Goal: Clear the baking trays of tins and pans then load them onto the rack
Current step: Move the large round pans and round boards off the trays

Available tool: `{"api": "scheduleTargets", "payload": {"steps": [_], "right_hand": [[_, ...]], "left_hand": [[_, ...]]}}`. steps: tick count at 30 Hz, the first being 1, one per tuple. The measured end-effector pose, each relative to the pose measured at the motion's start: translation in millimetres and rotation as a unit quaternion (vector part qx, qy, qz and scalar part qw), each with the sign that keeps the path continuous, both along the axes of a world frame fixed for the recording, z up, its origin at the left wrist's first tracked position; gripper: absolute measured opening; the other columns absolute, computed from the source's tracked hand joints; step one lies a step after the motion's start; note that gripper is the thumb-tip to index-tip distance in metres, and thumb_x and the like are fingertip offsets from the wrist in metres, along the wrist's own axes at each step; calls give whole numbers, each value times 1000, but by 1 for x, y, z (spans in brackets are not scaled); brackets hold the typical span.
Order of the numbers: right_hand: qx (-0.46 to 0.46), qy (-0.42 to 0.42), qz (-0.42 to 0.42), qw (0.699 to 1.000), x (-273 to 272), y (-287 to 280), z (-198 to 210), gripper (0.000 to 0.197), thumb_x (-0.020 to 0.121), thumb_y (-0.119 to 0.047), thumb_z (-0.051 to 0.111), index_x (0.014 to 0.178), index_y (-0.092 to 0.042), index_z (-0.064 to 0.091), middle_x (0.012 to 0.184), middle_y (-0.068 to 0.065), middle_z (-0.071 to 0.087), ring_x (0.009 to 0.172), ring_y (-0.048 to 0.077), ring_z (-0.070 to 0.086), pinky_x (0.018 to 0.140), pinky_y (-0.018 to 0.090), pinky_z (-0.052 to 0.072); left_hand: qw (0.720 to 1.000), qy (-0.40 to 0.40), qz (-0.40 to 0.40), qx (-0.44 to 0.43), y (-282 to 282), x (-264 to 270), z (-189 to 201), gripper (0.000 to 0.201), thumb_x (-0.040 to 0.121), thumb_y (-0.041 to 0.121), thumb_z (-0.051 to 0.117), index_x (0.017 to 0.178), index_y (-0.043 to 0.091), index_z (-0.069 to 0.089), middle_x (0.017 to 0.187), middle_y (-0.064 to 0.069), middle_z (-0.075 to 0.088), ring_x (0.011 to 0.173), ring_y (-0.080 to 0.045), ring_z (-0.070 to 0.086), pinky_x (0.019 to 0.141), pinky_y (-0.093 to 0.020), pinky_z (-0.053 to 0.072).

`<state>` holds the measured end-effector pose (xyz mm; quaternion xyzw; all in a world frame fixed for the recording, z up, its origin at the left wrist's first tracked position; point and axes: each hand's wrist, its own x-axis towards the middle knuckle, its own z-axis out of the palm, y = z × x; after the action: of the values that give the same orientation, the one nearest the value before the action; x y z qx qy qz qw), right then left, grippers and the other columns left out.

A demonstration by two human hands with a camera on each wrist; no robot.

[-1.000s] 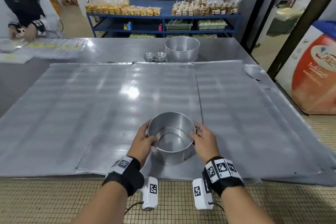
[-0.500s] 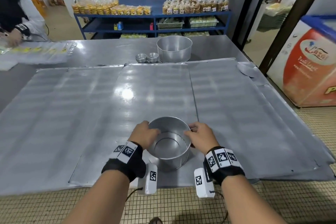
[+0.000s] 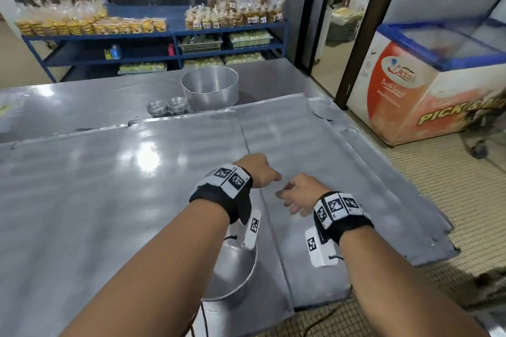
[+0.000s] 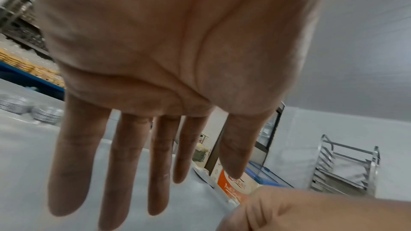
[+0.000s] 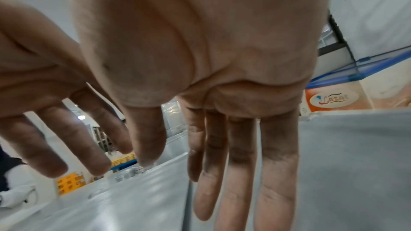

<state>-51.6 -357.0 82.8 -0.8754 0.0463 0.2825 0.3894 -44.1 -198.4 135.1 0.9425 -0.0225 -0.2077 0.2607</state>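
Our left hand and right hand hover with fingers spread wide, empty, above the baking trays; the round pan sits beneath our left forearm. We should clear remaining tins before lifting.

far: blue shelf full of bagged snacks | right: orange and white freezer with blue lid | floor: small tan tiles | middle: big shiny grey desk
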Motion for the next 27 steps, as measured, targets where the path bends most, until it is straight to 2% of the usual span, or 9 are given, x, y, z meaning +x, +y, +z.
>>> {"api": "scheduleTargets", "payload": {"steps": [6, 10, 13, 15, 18, 21, 23, 25, 27], "right_hand": [[-56, -2, -90, 994, 74, -70, 9, 11, 89, -12, 66, 83, -10, 57, 76, 10, 56, 47, 17, 45, 38, 13, 34], [-114, -30, -91, 989, 139, -120, -1, 21, 83, -18, 68, 93, 1, 68, 86, 19, 73, 54, 26, 57, 51, 25, 45], [-154, -58, -60, 984, 198, -152, -13, 28, 80, -23, 69, 95, 1, 69, 94, 20, 73, 71, 29, 66, 67, 33, 55], [-198, -91, -55, 974, 238, -173, -21, 25, 76, -25, 70, 87, -3, 70, 85, 15, 71, 76, 29, 70, 71, 35, 59], [-209, -118, -49, 969, 289, -194, -24, 25, 80, -22, 65, 61, -11, 53, 61, 7, 57, 62, 26, 60, 53, 25, 46], [-173, -121, -61, 976, 335, -209, -31, 35, 85, -15, 57, 53, -13, 42, 53, 5, 44, 54, 24, 46, 48, 23, 31], [-167, -127, -62, 976, 366, -214, -37, 27, 84, -16, 62, 60, -10, 51, 61, 6, 52, 58, 24, 51, 51, 24, 38], [-171, -133, -44, 975, 396, -217, -46, 16, 86, -19, 67, 78, -7, 61, 79, 10, 63, 70, 27, 59, 58, 27, 45], [-182, -139, -32, 973, 423, -220, -56, 21, 84, -19, 72, 95, -2, 66, 94, 12, 67, 79, 28, 65, 63, 29, 50]], "left_hand": [[997, 11, -46, 59, -62, 77, 0, 45, 93, 45, 63, 115, 7, 69, 119, -15, 69, 109, -33, 64, 81, -32, 46], [995, 36, -46, 80, -100, 140, -2, 34, 94, 41, 64, 104, 9, 66, 99, -16, 64, 95, -32, 61, 79, -30, 44], [994, 43, -32, 99, -126, 196, -12, 29, 93, 42, 64, 98, 14, 56, 88, -7, 55, 95, -31, 58, 80, -30, 44], [992, 48, -17, 113, -142, 235, -21, 32, 90, 44, 64, 88, 14, 53, 88, -8, 56, 90, -31, 57, 83, -33, 48], [991, 45, -2, 125, -164, 289, -38, 31, 90, 43, 64, 79, 15, 54, 94, -9, 61, 88, -31, 58, 78, -32, 48], [991, 31, 7, 131, -180, 333, -56, 27, 91, 37, 61, 78, 13, 55, 95, -8, 60, 86, -30, 57, 73, -31, 42], [991, 26, 13, 128, -189, 359, -69, 23, 93, 34, 61, 86, 13, 56, 97, -8, 60, 87, -29, 56, 74, -32, 42], [992, 17, 26, 121, -195, 382, -81, 23, 95, 30, 59, 82, 12, 53, 100, -11, 63, 86, -29, 55, 75, -32, 42], [993, -6, 45, 108, -203, 404, -91, 21, 96, 26, 57, 80, 12, 53, 106, -13, 66, 87, -30, 54, 76, -33, 43]]}}
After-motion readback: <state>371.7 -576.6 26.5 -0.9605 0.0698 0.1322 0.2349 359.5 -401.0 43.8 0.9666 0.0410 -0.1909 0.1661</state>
